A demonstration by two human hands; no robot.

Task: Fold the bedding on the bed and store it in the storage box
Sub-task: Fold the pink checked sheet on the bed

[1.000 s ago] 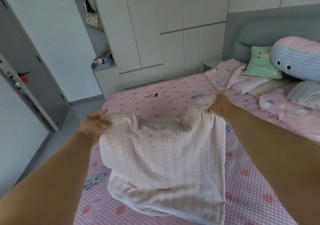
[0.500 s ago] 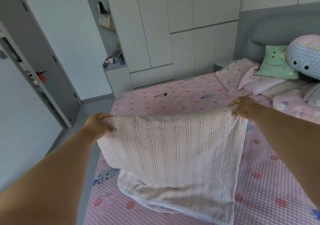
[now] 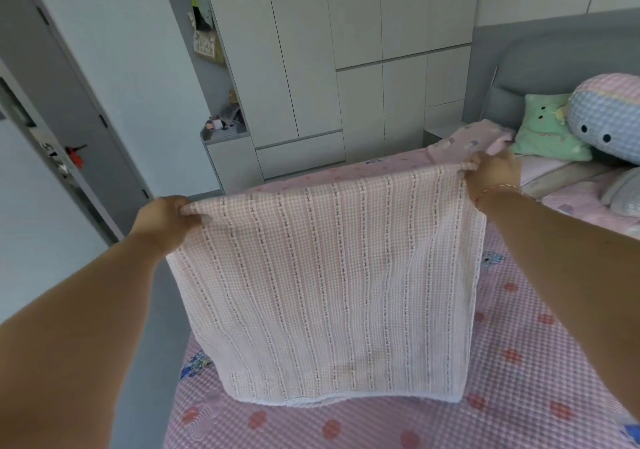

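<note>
Hanging in front of me, the folded pink checked blanket is being held up by its top edge, and its white-trimmed bottom hem is brushing or hovering just over the pink dotted bed sheet nearest to me; I cannot tell whether it is touching. I am keeping both arms stretched forward and slightly down, elbows nearly straight, one at each side of the cloth. The blanket's held edge is running crosswise between my two hands, tilting a little: the left end is sitting lower and closer to me, the right end higher and farther off toward the headboard.

My left hand is pinching the top left corner, fingers curled over the fabric with the thumb behind. My right hand is gripping the top right corner the same way, with a thin red string at the wrist. Both are holding cloth and nothing else.

Judging from this, the next fold is turning on that crosswise edge: either I am bringing the two corners together, where the left hand is the nearer one to swing across, or I am laying the panel flat on the bed ahead of me.

Farther off, a green cushion and a blue checked plush pillow are lying by the headboard. No storage box is showing anywhere.
</note>
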